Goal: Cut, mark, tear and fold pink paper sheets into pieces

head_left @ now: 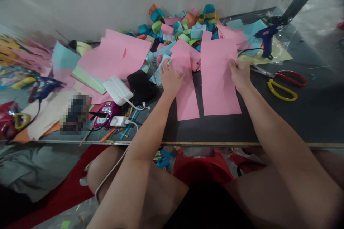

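Observation:
Two pink paper pieces lie side by side on the dark tabletop. My right hand (240,74) pinches the right edge of the wider pink sheet (219,78) between thumb and fingers. Over the left edge of the narrower pink strip (187,93) rests my left hand (171,80), fingers apart and slightly bent, the thumb on the paper. Its fingertips are by a light blue paper piece (164,61). Right of my right hand lie scissors (282,85) with one red and one yellow handle, their blades partly hidden behind that hand.
Folded coloured paper pieces (184,27) are heaped along the wall. Large pink sheets (110,57), a white power strip (117,90), a black pouch (141,86) and a purple device (106,113) crowd the left. Glue guns stand at right (268,41) and left (45,87). A white cable crosses the table's front edge.

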Tool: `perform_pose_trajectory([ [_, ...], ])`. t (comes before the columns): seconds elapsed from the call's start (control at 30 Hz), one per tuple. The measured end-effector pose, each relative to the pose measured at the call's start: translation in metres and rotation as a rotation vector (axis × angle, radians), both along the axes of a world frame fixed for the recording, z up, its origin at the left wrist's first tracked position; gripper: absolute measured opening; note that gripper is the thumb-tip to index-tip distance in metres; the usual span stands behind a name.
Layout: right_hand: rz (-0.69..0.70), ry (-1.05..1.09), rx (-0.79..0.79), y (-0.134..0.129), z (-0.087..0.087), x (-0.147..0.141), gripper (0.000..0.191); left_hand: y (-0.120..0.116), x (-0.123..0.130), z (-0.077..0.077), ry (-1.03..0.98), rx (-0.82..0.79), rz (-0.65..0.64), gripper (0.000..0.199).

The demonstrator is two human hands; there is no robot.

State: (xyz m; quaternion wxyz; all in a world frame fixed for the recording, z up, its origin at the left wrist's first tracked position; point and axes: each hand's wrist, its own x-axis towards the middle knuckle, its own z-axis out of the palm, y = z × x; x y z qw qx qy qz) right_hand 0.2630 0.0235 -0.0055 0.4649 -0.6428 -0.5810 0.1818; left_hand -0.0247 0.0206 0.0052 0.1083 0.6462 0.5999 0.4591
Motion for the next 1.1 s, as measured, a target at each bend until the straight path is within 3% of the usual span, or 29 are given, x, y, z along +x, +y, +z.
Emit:
perform_pose_trajectory([
  [0.1, 0.015, 0.019, 0.005, -0.001, 0.0, -0.004, 0.073, -0.004, 0.008, 0.003, -0.044, -0.043, -0.2, 0.005],
  [0.23, 0.045, 0.038, 0.013, -0.003, -0.001, -0.008, 0.071, -0.006, 0.023, -0.002, -0.196, -0.241, -0.35, 0.018],
  [0.43, 0.07, 0.036, 0.029, -0.003, -0.004, -0.009, 0.071, -0.004, 0.027, -0.008, -0.378, -0.29, -0.392, 0.01],
  [0.73, 0.106, 0.032, 0.072, -0.001, -0.008, -0.007, 0.079, -0.002, 0.024, -0.012, -0.343, -0.253, -0.442, 0.011],
  [1.1, 0.104, 0.013, 0.06, 0.001, -0.009, -0.006, 0.08, -0.007, 0.027, -0.006, -0.327, -0.291, -0.457, 0.02],
])
